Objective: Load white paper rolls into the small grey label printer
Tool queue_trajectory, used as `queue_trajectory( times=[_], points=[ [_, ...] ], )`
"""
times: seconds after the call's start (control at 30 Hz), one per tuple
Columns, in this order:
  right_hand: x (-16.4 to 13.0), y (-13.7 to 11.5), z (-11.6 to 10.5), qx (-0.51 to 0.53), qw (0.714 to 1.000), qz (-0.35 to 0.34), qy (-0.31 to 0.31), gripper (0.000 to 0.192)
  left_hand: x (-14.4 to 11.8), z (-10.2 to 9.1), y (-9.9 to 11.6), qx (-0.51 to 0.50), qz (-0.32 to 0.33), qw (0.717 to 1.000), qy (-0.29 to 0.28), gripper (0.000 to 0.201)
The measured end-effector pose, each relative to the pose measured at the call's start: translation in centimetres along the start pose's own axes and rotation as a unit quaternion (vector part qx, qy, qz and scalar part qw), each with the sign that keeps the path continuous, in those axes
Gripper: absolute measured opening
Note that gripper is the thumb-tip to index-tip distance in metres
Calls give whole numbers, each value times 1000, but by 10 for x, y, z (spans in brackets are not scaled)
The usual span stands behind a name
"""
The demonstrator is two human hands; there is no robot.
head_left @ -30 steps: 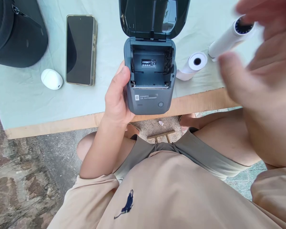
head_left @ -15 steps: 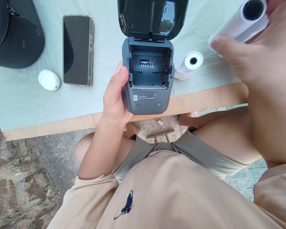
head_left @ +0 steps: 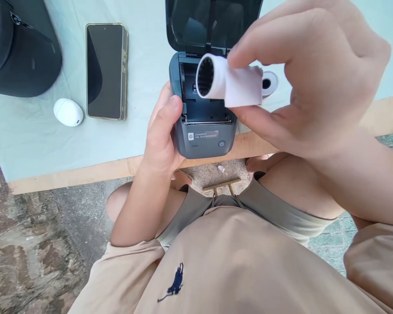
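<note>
Looks like the lining-up bit to me: the right hand (head_left: 324,83) has a hollow white paper roll (head_left: 220,78) pinched between thumb and index finger, parted just the roll's width. Its open end pokes past those fingertips, over the bay (head_left: 203,112) of a boxy dark-grey plastic device (head_left: 206,148); can't tell if they touch. Left hand (head_left: 162,135) is clamped on the device's side, fingers mostly hidden. Second white paper roll (head_left: 274,84) sits behind the pinch. Next move probably calls for a level roll, loose paper clear.
</note>
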State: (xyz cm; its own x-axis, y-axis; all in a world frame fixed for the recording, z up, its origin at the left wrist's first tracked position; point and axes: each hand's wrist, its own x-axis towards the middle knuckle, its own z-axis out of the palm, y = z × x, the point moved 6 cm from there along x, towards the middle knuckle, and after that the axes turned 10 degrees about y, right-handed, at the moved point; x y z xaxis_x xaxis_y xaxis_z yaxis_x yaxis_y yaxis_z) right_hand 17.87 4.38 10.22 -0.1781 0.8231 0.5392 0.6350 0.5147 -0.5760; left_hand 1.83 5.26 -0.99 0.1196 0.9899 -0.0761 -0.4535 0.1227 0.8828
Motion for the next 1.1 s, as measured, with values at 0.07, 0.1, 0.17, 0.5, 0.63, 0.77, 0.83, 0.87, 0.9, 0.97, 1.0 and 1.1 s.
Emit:
queue_trajectory(
  times=[0.07, 0.1, 0.17, 0.5, 0.63, 0.77, 0.83, 0.87, 0.9, 0.97, 1.0, 1.1],
  points=[
    [-1, -12, 4, -41, 998, -50, 10, 21, 2, -4, -3, 3, 5, 1000, 3, 42],
    [-2, -14, 6, -61, 996, -59, 12, 21, 3, -5, -5, 5, 5, 1000, -4, 46],
    [-2, -14, 10, -89, 995, -53, 16, 19, 4, -5, -9, -5, 4, 1000, -24, 50],
    [2, -5, 11, -105, 986, -129, -28, 19, -1, 4, -2, -28, 5, 999, -37, 34],
    [-2, 2, 16, -118, 984, -130, -39, 22, -2, 5, -1, -34, -3, 999, -40, 40],
    [-10, 1, 15, -117, 973, -187, 66, 20, -2, 5, -2, -30, -13, 999, -11, 36],
    [-14, 1, 11, -127, 963, -198, 131, 20, -2, 7, 0, -47, -3, 999, -17, 34],
    [-15, 1, 11, -140, 958, -201, 150, 21, -3, 8, 1, -55, -5, 998, -23, 33],
    [-16, 0, 11, -153, 954, -204, 161, 22, -3, 9, 2, -60, -10, 998, -29, 31],
    [-17, 0, 14, -182, 948, -204, 166, 23, -5, 10, 4, -50, -21, 998, -34, 30],
    [-17, 1, 18, -198, 947, -199, 158, 23, -5, 10, 4, -40, -23, 999, -28, 30],
    [-16, 2, 25, -219, 951, -171, 138, 27, -4, 9, 1, -9, -29, 1000, -8, 34]
  ],
)
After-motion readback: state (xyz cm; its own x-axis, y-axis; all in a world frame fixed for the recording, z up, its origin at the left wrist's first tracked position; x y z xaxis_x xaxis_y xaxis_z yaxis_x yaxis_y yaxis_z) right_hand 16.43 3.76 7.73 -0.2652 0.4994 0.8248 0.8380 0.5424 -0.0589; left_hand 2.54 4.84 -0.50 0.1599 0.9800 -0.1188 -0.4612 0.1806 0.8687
